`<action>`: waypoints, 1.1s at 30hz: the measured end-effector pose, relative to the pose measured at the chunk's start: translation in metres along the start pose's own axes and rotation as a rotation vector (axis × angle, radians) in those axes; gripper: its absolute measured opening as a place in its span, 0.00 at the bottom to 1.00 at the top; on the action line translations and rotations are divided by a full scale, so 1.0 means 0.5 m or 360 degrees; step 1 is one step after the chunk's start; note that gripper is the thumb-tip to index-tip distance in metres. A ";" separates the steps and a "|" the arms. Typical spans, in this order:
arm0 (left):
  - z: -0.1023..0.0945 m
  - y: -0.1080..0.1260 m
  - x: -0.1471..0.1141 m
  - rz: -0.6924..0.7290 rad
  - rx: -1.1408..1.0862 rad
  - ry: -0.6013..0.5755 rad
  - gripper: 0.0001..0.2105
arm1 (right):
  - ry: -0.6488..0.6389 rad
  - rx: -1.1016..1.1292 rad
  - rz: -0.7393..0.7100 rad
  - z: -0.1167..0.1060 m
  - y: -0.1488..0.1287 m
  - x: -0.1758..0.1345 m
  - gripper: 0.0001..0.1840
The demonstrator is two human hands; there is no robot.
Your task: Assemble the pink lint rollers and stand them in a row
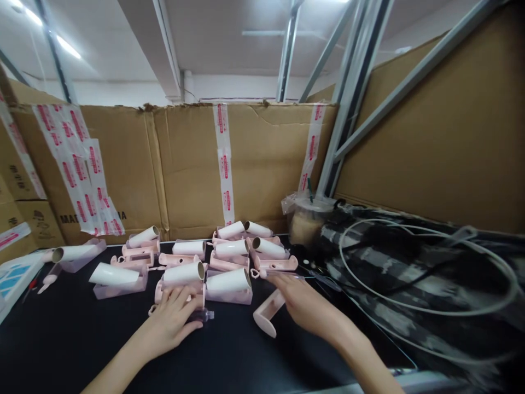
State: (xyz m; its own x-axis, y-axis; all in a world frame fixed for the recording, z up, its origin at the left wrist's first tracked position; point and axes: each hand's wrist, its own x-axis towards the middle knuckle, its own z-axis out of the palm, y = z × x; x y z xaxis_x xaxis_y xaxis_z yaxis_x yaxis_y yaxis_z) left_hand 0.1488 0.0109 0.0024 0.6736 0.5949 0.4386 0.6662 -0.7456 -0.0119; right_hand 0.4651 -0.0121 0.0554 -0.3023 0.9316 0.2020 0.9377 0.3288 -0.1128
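Two hands (176, 316) at pink holders (266, 322), roomy tabletop (238, 358) between.

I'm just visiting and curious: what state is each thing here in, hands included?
Left hand: fingers over a pink holder bearing a roll
Right hand: fingertips hidden, grip unclear
White rolls: lying on their sides
Pink piece by the right hand: no roll on it
Drink cup: lidded, straw in
White cable: loosely looped
Ceiling lights: lit
Cardboard panel: taped, top edge ragged
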 end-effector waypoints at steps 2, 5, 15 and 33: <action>-0.007 0.003 0.001 -0.0012 -0.0096 0.0000 0.15 | -0.0020 -0.0057 -0.0079 0.013 0.004 -0.015 0.20; -0.025 0.006 0.004 -0.0059 -0.0316 0.0018 0.17 | -0.0039 -0.0021 -0.0045 -0.006 -0.009 -0.026 0.14; -0.056 0.011 0.007 -0.0166 -0.0782 -0.0006 0.14 | 0.0242 0.1036 -0.0492 -0.056 -0.196 0.050 0.08; -0.045 0.021 0.007 -0.0572 -0.1288 0.0104 0.14 | -0.0256 0.2593 -0.0076 0.034 -0.196 0.069 0.21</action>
State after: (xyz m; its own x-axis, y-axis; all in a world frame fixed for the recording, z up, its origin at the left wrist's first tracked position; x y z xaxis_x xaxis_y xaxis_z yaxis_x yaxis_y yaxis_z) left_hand 0.1511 -0.0015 0.0240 0.4313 0.8339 0.3443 0.3867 -0.5157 0.7645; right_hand 0.3599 -0.0094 0.0572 -0.4355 0.8877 0.1493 -0.2009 0.0658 -0.9774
